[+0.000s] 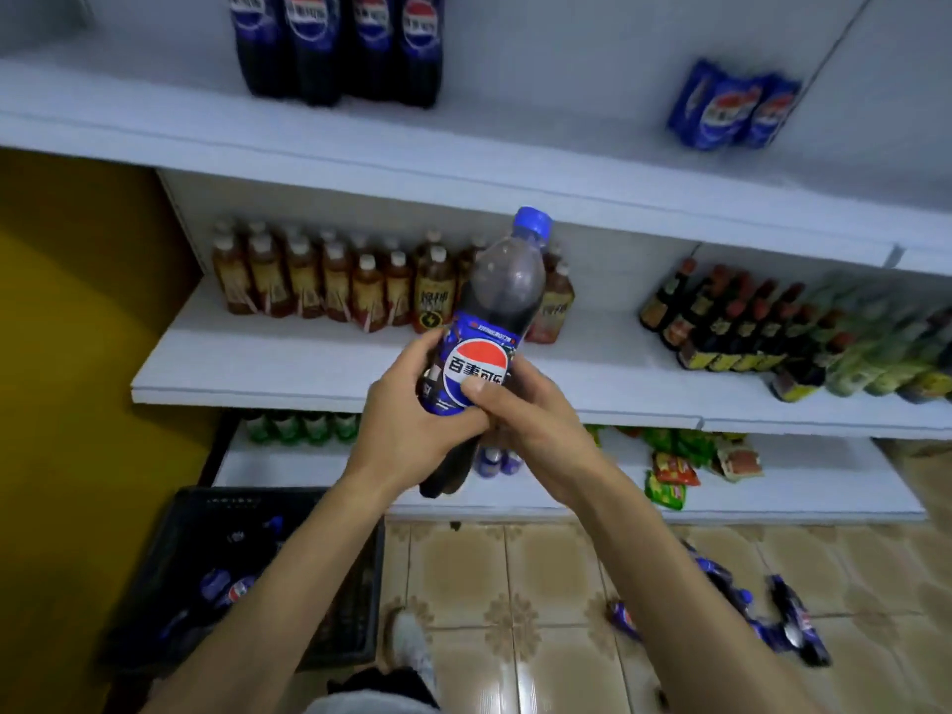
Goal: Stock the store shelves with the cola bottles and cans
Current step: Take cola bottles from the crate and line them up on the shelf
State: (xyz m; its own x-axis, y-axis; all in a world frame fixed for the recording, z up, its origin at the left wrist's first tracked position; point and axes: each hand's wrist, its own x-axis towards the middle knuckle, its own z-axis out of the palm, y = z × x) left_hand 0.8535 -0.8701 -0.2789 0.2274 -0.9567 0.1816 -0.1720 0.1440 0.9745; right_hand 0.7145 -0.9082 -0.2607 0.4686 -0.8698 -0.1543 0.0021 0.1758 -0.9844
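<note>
bottle: cola bottle [507, 280] is being held in the air in front of the mid shelf [257, 368], blue cap up, leaning a bit right, label facing the camera
left grip [412, 430]: is grasping the bottle's lower half from the left, fingers curling round the label
right grip [525, 420]: is grasping the same bottle from the right, thumb pressing on the label
top shelf [463, 146]: is carrying four big colas [335, 43] standing upright at left, and a blue can pack [731, 108] at right, well apart from them
mid shelf: is holding brown tea bottles [319, 280] in rows behind the bottle, dark sauce bottles [731, 322] at right
low shelf [309, 476]: is showing green bottles [301, 427] at left, snack packs [675, 471] at right
crate [232, 499]: black, is sitting on the floor [515, 584] at lower left under the left arm, with more colas lying inside; count unclear
floor colas [772, 615]: are lying on the tiles at lower right, blurry
shoe [409, 641]: is showing just beside the crate
</note>
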